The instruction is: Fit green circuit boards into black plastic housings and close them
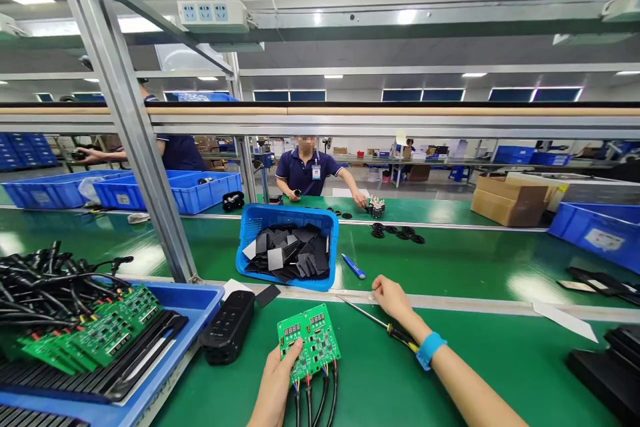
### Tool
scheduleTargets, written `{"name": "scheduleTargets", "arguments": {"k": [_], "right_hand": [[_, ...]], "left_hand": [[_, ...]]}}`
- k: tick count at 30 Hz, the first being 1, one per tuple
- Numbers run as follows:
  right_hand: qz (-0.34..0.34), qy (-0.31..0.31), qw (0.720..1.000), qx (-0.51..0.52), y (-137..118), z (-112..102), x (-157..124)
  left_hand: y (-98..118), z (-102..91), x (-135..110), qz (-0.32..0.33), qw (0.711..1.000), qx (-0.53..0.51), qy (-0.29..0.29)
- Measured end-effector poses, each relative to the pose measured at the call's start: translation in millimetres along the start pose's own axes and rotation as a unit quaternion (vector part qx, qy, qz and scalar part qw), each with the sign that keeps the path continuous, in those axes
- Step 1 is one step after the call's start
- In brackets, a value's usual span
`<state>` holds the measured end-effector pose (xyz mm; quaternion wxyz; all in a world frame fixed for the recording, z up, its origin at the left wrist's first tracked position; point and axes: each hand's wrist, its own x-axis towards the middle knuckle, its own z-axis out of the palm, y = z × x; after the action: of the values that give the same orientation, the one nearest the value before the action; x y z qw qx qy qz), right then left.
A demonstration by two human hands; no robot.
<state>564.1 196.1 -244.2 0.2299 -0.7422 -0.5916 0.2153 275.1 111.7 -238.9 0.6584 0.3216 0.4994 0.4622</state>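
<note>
My left hand is closed on a green circuit board, thumb on its face. The board carries two small digit displays, and black cables with coloured wire ends hang from its lower edge. My right hand, with a blue band on the wrist, is curled closed over the bench's front ledge; whether anything is in its fingers is hidden. Beneath that forearm lies a screwdriver with a black and yellow handle. Left of my left hand stands a black box-shaped device, beside a small dark flat piece.
A blue basket of dark flat pieces stands ahead, with a blue pen-like tool beside it. At left, a blue tray holds several cabled boards. A metal post rises there. Across the bench sits a co-worker.
</note>
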Motion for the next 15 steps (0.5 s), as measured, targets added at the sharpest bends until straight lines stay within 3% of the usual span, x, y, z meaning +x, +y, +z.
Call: {"name": "scheduleTargets", "arguments": {"k": [5,8,11,13,15], "right_hand": [[0.024,0.001,0.996,-0.088,2.6,-12.9,5.9],[-0.023,-0.001,0.999,-0.038,-18.6,-8.7,-8.0],[-0.08,-0.151,0.978,0.118,-48.7,9.8,-39.0],[-0.094,-0.289,0.927,0.219,-66.9,27.3,-65.0],[-0.115,-0.36,0.879,0.29,-79.0,45.1,-88.5]], "left_hand": [[3.7,-2.1,-1.7,-0.007,1.0,0.005,-0.027],[5.1,-2.0,-1.4,-0.009,1.0,0.002,-0.012],[7.2,-0.4,-1.4,-0.013,1.0,-0.011,-0.003],[8.8,1.1,-2.4,-0.009,1.0,-0.025,-0.012],[9.5,2.5,-4.4,-0.015,0.999,-0.035,-0.019]]}}
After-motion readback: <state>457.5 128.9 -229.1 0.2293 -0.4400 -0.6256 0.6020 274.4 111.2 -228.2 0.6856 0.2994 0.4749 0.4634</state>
